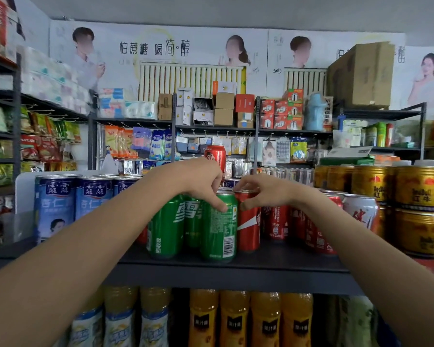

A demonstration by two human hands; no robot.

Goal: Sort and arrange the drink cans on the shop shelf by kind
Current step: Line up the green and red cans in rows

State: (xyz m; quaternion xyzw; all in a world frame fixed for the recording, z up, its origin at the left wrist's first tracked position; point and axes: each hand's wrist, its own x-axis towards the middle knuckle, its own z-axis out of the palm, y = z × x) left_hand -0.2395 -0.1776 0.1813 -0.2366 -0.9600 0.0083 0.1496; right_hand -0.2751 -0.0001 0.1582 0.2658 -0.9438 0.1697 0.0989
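On the dark shelf (273, 261) at the front stand green cans and red cans, all upright and close together. The left hand (198, 179) comes down from above, and its fingers curl round the top of the front green can (219, 229). Another green can (166, 226) stands just beside it on the left, and a third peeks out between them. The right hand (263, 190) pinches the top rim of the red can (248, 221), which touches the front green can on its right side. More red cans (278, 221) crowd behind and to the right, so that side is tight. One more red can (216, 156) shows up high behind the left hand. Tall blue cans (57, 204) stand well to the left. Gold cans (417, 189) are stacked on the far right, with a silver and orange can (361, 211) near them. Below the shelf are orange drink bottles (233, 319).
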